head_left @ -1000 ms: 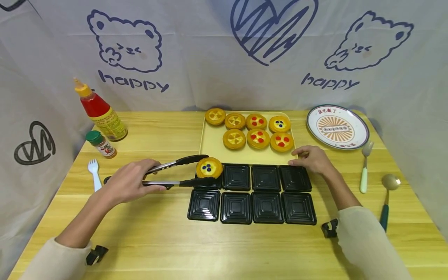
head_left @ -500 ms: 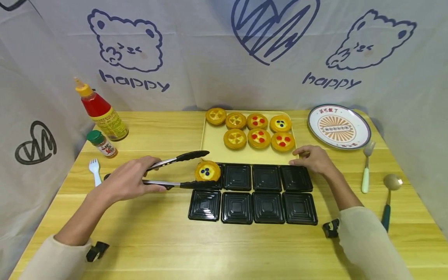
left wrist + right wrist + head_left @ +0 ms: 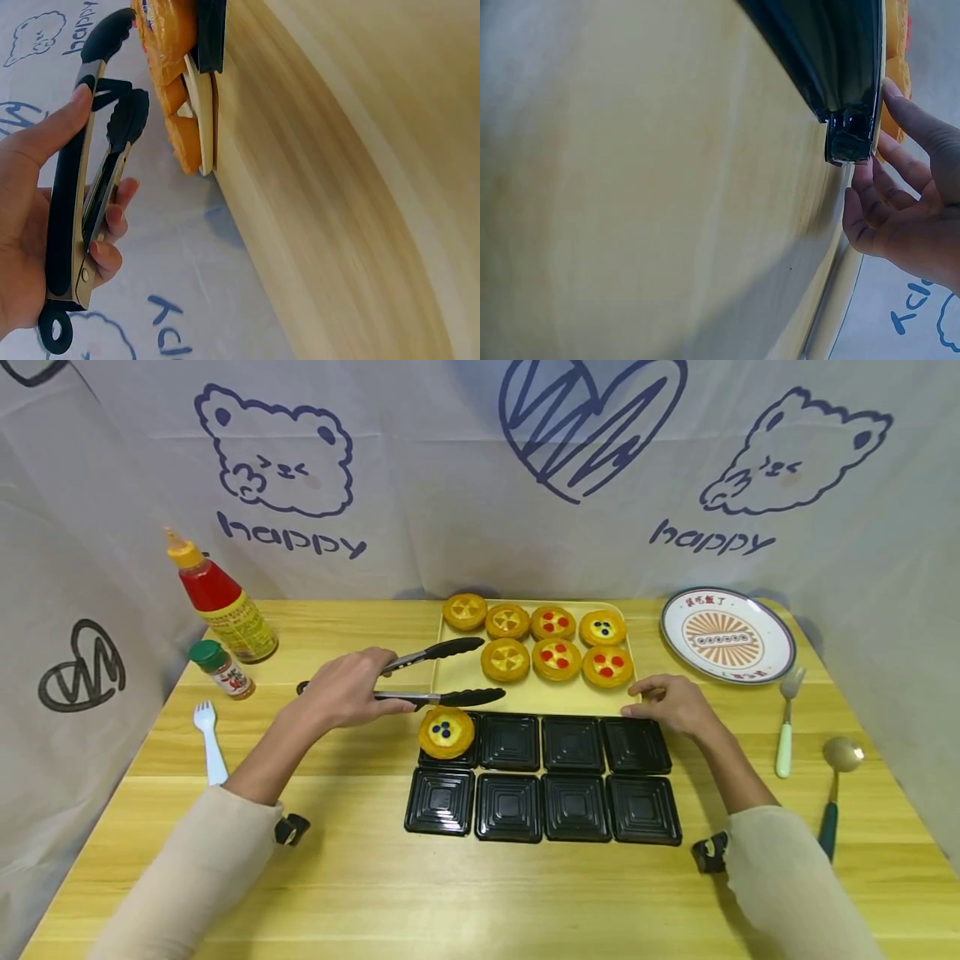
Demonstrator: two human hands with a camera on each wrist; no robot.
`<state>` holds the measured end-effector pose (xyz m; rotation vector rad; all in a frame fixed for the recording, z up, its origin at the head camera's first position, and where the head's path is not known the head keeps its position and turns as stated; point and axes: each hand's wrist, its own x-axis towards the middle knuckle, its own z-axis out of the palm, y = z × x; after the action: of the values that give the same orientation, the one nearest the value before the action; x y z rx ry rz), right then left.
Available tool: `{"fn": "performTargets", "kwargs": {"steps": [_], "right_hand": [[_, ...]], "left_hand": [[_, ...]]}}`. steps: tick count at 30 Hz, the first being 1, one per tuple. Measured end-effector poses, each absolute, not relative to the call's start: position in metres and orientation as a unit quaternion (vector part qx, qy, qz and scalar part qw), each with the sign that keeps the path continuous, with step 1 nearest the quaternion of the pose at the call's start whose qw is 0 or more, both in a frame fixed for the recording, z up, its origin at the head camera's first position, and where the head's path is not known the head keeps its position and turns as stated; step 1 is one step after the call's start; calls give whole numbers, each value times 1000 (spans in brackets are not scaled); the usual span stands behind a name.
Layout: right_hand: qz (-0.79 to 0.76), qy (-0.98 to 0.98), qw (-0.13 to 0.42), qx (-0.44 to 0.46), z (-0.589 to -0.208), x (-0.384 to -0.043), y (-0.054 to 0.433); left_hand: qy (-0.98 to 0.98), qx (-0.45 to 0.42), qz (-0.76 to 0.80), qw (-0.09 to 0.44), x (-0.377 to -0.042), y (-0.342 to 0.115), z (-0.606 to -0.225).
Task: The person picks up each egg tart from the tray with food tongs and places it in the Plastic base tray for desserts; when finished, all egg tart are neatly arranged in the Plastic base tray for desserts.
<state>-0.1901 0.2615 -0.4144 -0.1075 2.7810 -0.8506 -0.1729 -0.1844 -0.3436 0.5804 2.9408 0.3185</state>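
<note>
My left hand holds black-tipped metal tongs, their jaws spread apart with nothing between them, over the left part of the cream tray. An egg tart with blue berries sits in the back-left compartment of the black compartment tray, just in front of the tongs. My right hand grips the cream tray's front-right corner between thumb and fingers, beside the black tray's back-right corner. Several more tarts stand in two rows on the cream tray, topped with red, blue or yellow pieces.
A red sauce bottle, a green-capped shaker and a pale blue fork are on the left. To the right lie a patterned plate, a fork with a pale handle and a spoon. Cloth walls enclose the table.
The tongs have spread and released the blue-berry tart into the back-left compartment. My left hand has then moved up and to the right with them. The right hand has stayed put.
</note>
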Motion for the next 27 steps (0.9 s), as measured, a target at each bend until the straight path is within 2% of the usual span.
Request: {"fn": "performTargets", "kwargs": {"steps": [7, 15, 21, 27], "right_hand": [[-294, 948, 113, -38, -415, -190, 262], [-294, 948, 115, -37, -413, -192, 262], [-296, 947, 119, -37, -412, -192, 261], [-302, 945, 122, -31, -415, -191, 263]], "left_hand": [[977, 190, 75, 63, -195, -160, -351], [980, 184, 62, 42, -197, -151, -353], [980, 183, 79, 27, -189, -158, -350], [976, 203, 82, 18, -168, -167, -343]]}}
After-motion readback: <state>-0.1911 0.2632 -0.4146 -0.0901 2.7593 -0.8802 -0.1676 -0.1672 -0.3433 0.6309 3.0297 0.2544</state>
